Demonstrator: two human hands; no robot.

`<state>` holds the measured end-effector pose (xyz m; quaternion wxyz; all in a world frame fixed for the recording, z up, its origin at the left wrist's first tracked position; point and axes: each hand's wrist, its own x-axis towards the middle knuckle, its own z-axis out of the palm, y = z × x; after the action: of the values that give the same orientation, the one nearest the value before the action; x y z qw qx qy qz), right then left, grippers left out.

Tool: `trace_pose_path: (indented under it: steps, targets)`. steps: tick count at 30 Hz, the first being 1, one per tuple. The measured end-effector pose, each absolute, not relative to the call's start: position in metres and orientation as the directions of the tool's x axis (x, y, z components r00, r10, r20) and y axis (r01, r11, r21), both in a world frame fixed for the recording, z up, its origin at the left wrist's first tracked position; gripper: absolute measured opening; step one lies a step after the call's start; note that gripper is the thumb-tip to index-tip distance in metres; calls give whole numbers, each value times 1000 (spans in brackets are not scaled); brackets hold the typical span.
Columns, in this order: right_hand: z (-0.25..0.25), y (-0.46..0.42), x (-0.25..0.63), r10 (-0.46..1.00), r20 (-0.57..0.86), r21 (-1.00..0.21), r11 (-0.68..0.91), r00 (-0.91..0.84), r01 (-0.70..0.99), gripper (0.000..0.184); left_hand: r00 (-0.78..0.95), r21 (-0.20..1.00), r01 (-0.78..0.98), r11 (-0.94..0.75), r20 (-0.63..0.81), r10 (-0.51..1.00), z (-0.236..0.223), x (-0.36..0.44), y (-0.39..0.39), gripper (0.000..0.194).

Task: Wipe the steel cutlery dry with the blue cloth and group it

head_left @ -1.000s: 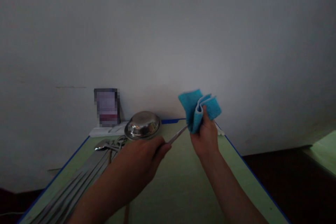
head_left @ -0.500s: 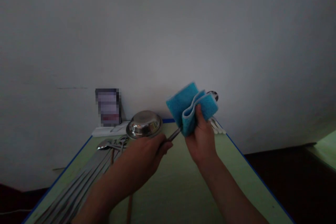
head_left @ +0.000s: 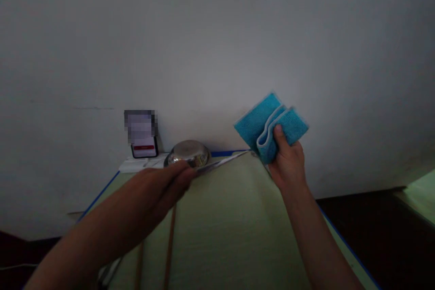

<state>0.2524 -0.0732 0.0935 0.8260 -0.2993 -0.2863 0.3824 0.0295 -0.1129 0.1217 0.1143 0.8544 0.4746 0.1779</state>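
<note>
My left hand (head_left: 175, 181) is closed around the handle of a long, thin metal spoon (head_left: 224, 161). The spoon points right and away from me, its far end blurred near the back of the table. My right hand (head_left: 287, 163) grips a folded blue cloth (head_left: 261, 122) with pale edging, thumb pressed on the near fold. A gap shows between the cloth's upper part and the spoon; near the cloth's lower corner I cannot tell whether they touch. Behind my left hand sits an upturned shiny metal bowl (head_left: 190, 147).
A phone (head_left: 144, 138) leans against the wall (head_left: 217, 45) at the back left, its screen partly blurred. Two thin brown sticks (head_left: 170, 249) lie lengthwise on the pale green table (head_left: 231, 235), which has blue edges. Metal utensils (head_left: 110, 272) lie partly hidden under my left forearm.
The spoon has come out of the cloth's folds as my left hand moved left. My right hand has carried the cloth right and slightly up. My left forearm now covers most of the utensils.
</note>
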Motion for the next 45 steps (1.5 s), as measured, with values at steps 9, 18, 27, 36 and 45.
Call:
trace_pose_path:
  steps: [9, 18, 27, 36, 45]
  targets:
    - [78, -73, 227, 871, 45, -595, 417, 489, -688, 17, 385, 313, 846, -431, 200, 901, 120, 44, -113, 32]
    - [72, -88, 192, 949, -46, -653, 207, 311, -728, 23, 545, 389, 735, -556, 150, 825, 89, 79, -101, 26]
    - [89, -72, 247, 844, -27, -587, 420, 535, -692, 26, 672, 487, 651, -583, -12, 741, 114, 63, -114, 32]
    - [89, -71, 244, 844, -10, -569, 436, 536, -698, 28, 781, 630, 480, -611, 10, 624, 114, 50, -103, 23]
    - [78, -94, 197, 959, -68, -647, 166, 274, -744, 31, 665, 525, 493, -694, 287, 690, 96, 73, -91, 31]
